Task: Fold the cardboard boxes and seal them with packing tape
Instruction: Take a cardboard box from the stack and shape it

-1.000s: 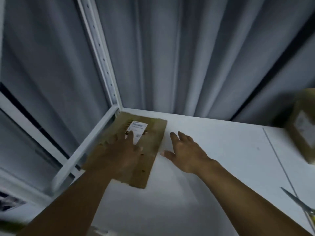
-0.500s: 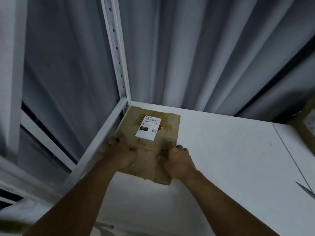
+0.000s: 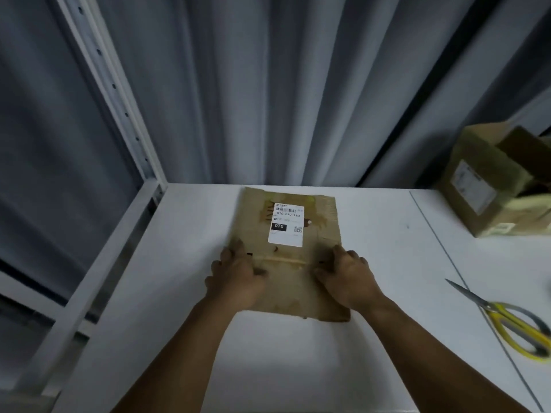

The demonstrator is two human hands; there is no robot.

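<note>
A flattened cardboard box (image 3: 293,289) lies in the middle of the frame on the white counter (image 3: 384,263), its long side running away from the viewer and its far edge close to the back of the counter. A white shipping label (image 3: 286,225) with a barcode, the printed code 070-070-A80 and a black block reading 070 is stuck on the upper half of the top face. Both hands hold the box at its lower half. The left hand (image 3: 235,277) is at the left edge, its fingers (image 3: 228,256) curled around that edge and its thumb lying on the top face. The right hand (image 3: 348,278) mirrors it at the right edge, fingers curled at the side and thumb pressed on the cardboard. Whether the near end of the box is raised off the counter I cannot tell. At the right edge of the frame, well apart from the hands, a pair of scissors with yellow handles (image 3: 512,326) lies on the counter, blades closed and pointing toward the middle. In the upper right, a second cardboard box (image 3: 483,186) stands assembled, its top flaps open and a pale label on its near side. Grey pleated curtains (image 3: 268,84) hang behind the counter, and a white perforated metal upright (image 3: 116,90) rises at the upper left.
</note>
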